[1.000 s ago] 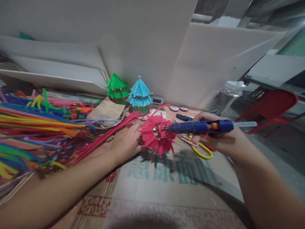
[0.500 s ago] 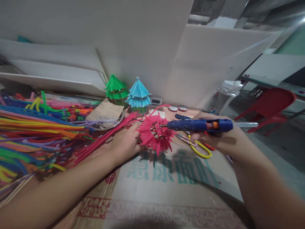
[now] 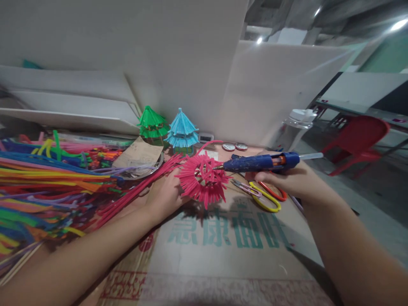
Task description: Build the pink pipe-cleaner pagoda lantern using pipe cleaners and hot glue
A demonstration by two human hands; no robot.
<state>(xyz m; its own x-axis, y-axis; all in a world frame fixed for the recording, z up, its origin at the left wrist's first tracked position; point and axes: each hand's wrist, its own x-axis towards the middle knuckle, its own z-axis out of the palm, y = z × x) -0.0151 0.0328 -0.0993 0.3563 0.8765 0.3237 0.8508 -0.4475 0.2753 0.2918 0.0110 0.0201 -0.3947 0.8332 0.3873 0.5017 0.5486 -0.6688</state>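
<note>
In my left hand [image 3: 165, 191] is a round pink-red pipe-cleaner piece [image 3: 191, 187], its short stems fanned out around an open middle. My right hand [image 3: 287, 180] grips a dark blue hot glue gun [image 3: 251, 163] with a clear glue stick out of its back end. The nozzle points left and lies at the inner part of the pink piece; whether it touches cannot be made out. Long pink pipe cleaners [image 3: 137, 193] lie beside my left hand. Below the glue gun are yellow-handled pliers [image 3: 270, 204] and small scissors [image 3: 247, 187].
Heaps of coloured pipe cleaners [image 3: 54, 174] cover the left side. At the back stand a green tiered-roof model [image 3: 152, 123] and a blue one [image 3: 181, 129]. A clear bottle [image 3: 293, 129] is at the back right, with a red chair [image 3: 360, 142] beyond. Printed cardboard [image 3: 223, 263] lies in front.
The glue gun has shifted slightly left, its nozzle further from the far side of the piece's middle. The pink piece has moved a little left in view; both holds are unchanged.
</note>
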